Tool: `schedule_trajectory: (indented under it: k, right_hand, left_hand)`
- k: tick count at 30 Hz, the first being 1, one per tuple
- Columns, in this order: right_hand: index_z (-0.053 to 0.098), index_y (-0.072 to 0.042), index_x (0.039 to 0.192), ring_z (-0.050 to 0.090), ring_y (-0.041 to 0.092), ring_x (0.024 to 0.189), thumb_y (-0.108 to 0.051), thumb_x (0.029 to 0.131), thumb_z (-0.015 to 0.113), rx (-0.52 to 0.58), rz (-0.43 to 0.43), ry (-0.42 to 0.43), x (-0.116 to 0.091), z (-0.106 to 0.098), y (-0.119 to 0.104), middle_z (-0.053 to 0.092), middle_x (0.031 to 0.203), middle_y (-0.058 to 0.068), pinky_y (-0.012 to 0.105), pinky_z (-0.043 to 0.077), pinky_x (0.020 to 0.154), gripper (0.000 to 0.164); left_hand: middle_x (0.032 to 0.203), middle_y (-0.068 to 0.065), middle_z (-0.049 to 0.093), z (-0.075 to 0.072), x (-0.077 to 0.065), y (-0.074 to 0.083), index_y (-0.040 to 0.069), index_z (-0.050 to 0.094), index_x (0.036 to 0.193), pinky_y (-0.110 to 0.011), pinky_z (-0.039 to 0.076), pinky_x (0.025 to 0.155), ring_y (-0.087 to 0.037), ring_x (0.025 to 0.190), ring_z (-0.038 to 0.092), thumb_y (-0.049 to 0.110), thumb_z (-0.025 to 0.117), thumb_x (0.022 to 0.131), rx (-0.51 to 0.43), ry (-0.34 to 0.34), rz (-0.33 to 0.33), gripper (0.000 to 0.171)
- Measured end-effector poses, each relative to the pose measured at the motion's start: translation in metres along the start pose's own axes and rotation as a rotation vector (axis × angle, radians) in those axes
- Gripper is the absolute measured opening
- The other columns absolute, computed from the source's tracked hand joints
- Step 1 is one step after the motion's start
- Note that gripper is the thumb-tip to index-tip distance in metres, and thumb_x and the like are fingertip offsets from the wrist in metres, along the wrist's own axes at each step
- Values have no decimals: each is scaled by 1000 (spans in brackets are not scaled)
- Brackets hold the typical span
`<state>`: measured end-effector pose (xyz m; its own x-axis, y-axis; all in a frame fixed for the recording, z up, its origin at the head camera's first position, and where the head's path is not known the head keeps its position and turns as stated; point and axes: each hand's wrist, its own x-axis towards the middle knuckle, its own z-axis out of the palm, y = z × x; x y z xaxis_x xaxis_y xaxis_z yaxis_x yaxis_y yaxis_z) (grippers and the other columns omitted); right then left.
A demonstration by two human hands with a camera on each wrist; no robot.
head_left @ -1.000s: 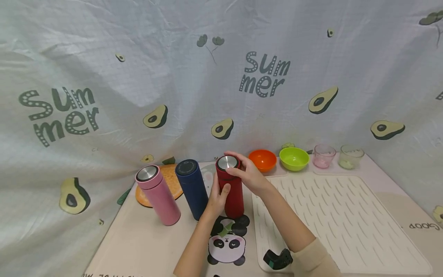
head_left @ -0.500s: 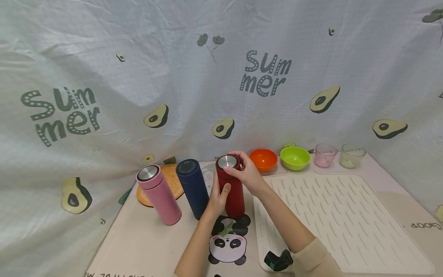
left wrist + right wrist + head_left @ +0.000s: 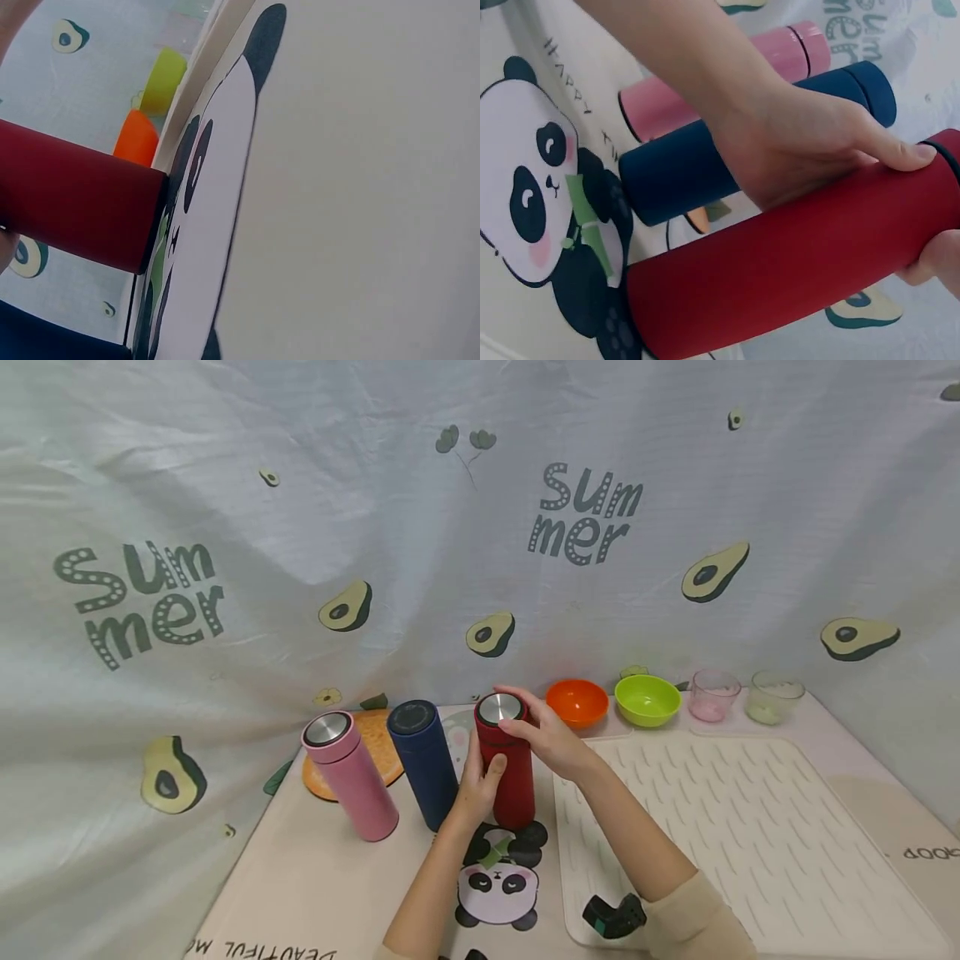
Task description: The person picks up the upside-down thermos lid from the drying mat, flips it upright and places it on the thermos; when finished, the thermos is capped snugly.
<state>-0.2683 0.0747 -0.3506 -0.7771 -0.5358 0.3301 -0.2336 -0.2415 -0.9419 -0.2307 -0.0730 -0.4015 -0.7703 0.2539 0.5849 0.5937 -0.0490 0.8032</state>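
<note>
A red thermos (image 3: 514, 793) with a silver-topped lid (image 3: 501, 708) stands upright on the panda-printed table mat. My left hand (image 3: 478, 787) grips its body from the left, the thumb laid along the near side. My right hand (image 3: 557, 742) holds the lid from the right, thumb at the near rim and fingers behind, partly hidden. The right wrist view shows the left hand (image 3: 802, 139) against the red body (image 3: 780, 259), just below the lid seam. To the left stand a blue thermos (image 3: 423, 768) and a pink thermos (image 3: 352, 781), both lidded.
An orange bowl (image 3: 577, 703), a green bowl (image 3: 648, 700) and two clear cups, one pinkish (image 3: 712, 696) and one greenish (image 3: 772, 698), line the back edge. A ridged cream mat (image 3: 720, 827) covers the right side. A round orange mat (image 3: 382, 747) lies behind the thermoses.
The head view has turned slightly, so the scene sits a little further right. Both hands keep their hold on the red thermos, and it has stayed in place.
</note>
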Motion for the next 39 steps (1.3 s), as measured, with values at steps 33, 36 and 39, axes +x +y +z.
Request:
schedule_trajectory:
  k: [33, 36, 39]
  right_hand:
    - [39, -1, 123, 53, 24, 101, -7, 78, 70, -99, 21, 165, 1, 8, 2, 49, 117, 16, 32, 49, 84, 56]
    - [40, -2, 125, 53, 26, 102, -11, 79, 68, -148, 28, 150, 1, 9, 2, 51, 118, 16, 35, 48, 86, 54]
    - [42, -1, 128, 52, 28, 102, -12, 81, 66, -134, 27, 111, 0, 7, 2, 52, 118, 18, 37, 46, 88, 54]
  left_hand:
    - [123, -31, 42, 3, 0, 1, -9, 12, 138, -32, 45, 90, -10, 108, 47, 40, 41, 94, 46, 22, 36, 71]
    - [123, -31, 42, 2, 0, 1, -9, 12, 138, -31, 45, 89, -8, 107, 47, 41, 41, 94, 38, 21, 38, 72]
    - [122, -30, 42, 2, -1, 1, -8, 13, 137, -32, 45, 89, -8, 107, 48, 40, 41, 94, 41, 27, 42, 71]
